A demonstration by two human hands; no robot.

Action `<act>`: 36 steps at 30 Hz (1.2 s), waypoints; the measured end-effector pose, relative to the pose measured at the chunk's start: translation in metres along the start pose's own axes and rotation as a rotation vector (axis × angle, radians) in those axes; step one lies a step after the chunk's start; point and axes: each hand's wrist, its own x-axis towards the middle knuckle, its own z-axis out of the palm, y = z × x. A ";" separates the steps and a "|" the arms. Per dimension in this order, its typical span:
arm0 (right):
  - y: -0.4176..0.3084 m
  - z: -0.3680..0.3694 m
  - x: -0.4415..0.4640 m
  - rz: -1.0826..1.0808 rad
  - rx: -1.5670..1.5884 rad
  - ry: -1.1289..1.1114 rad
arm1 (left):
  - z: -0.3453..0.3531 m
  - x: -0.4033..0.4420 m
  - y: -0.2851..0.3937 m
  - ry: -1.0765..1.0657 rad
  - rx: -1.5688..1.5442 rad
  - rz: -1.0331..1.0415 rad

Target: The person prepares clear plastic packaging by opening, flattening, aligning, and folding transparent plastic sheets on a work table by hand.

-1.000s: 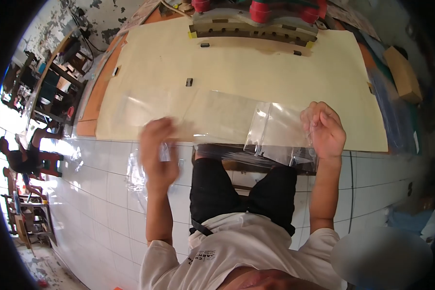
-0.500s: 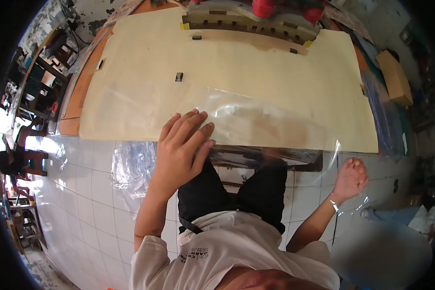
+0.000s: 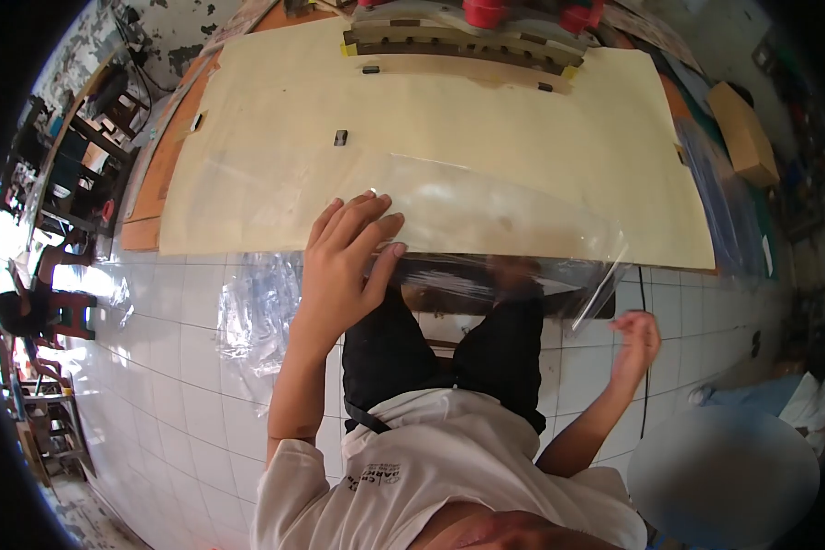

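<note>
A clear plastic film [image 3: 486,188] lies over the front of the cream-coloured board [image 3: 541,119], and its right part hangs past the front edge. My left hand [image 3: 344,261] rests on the film near that edge, fingers stretched and slightly spread. To the right of my lap, my right hand [image 3: 637,346] is in the air, apart from the film, its fingers loosely bent and nothing visible in them. Crumpled clear plastic [image 3: 258,307] hangs below the board, left of my left forearm.
A machine part with red fittings and a holed metal bar [image 3: 463,44] stands at the back of the board. Small dark blocks [image 3: 340,137] are fixed on the board. Clear plastic sheets [image 3: 720,197] and a cardboard box [image 3: 742,133] are at the right. Another person [image 3: 752,399] is at the lower right.
My right hand has moved left and its fist has loosened. The film's right end has dropped below the board's edge. My left hand stays in place on the film.
</note>
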 end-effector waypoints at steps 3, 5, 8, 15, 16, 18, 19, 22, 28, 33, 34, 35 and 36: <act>-0.026 0.073 -0.006 0.147 -0.028 -0.192 | -0.001 0.001 0.001 0.025 -0.032 -0.002; -0.003 0.096 -0.007 0.097 -0.050 -0.170 | -0.001 -0.001 0.001 0.055 -0.049 -0.005; -0.018 0.128 -0.017 0.067 0.134 -0.102 | -0.001 -0.001 0.001 0.063 -0.045 -0.022; -0.047 0.132 -0.018 -0.376 -0.193 0.239 | -0.003 -0.002 0.003 0.064 -0.069 -0.031; -0.059 0.129 -0.009 -0.576 -0.442 0.254 | -0.003 -0.002 0.003 0.064 -0.069 -0.025; -0.083 0.127 0.005 -0.644 -0.526 0.186 | 0.000 -0.003 0.001 0.068 -0.060 -0.019; -0.098 0.131 0.012 -0.689 -0.657 0.017 | 0.001 -0.003 0.000 0.071 -0.046 -0.016; -0.103 0.146 0.039 -0.688 -0.814 -0.191 | -0.001 -0.003 0.003 0.083 -0.094 -0.042; -0.081 0.156 0.055 -0.616 -0.920 -0.222 | -0.040 -0.041 0.021 0.610 -1.408 0.109; -0.075 0.157 0.055 -0.624 -0.934 -0.210 | -0.113 -0.015 0.104 0.711 -1.837 0.744; -0.074 0.158 0.056 -0.627 -0.930 -0.248 | -0.117 -0.007 0.114 0.646 -1.893 0.836; -0.074 0.158 0.055 -0.618 -0.926 -0.237 | -0.126 -0.012 0.113 0.536 -1.792 0.850; -0.074 0.159 0.055 -0.611 -0.920 -0.216 | -0.128 -0.012 0.117 0.557 -1.771 0.838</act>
